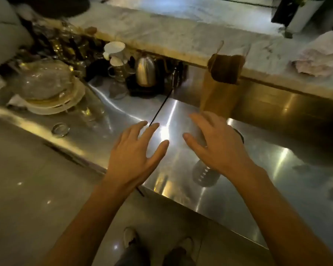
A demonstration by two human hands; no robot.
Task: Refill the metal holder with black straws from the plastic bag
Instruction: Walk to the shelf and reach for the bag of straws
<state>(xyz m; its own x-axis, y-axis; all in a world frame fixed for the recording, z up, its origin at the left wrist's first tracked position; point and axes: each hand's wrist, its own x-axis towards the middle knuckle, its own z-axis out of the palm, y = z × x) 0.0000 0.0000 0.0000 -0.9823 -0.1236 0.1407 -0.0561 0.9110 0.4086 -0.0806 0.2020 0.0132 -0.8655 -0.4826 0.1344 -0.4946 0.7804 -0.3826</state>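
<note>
Left hand (136,152) and right hand (217,144) are hovering open-fingered, gripping nothing, right one hiding most of metal holder (205,176), left one covering part of black straw (161,107) beside that holder.

No words, numbers or signs could be read anywhere. The brown paper bag (217,93) and the shiny kettle (145,73) to the left of it were too dim and blurry to show any letters.

Stainless steel counter (277,169) carrying black straw (161,106) lying flat, brown paper bag (217,96) standing upright, metal kettle (145,73) sitting at back.
</note>
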